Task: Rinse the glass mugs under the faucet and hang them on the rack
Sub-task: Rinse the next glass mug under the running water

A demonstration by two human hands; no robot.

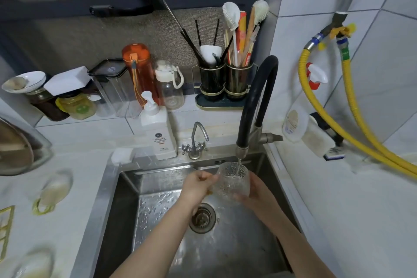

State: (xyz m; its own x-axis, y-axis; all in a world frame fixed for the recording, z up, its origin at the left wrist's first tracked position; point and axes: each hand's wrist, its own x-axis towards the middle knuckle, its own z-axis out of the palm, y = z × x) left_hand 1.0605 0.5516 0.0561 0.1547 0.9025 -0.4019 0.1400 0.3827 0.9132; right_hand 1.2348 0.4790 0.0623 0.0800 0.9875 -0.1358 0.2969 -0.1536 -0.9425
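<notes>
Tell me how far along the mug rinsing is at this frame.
Done: nothing visibly hung; only a corner of the gold rack shows, with no mug on it. In hand: both hands, left hand and right hand, hold one glass mug over the sink while water from the black faucet runs into it. Left: at least two mugs lie on the counter, blurred, still to be hung.

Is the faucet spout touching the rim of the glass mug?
Apart. In the head view the faucet spout ends above the glass mug; only the water stream bridges the gap.
</notes>
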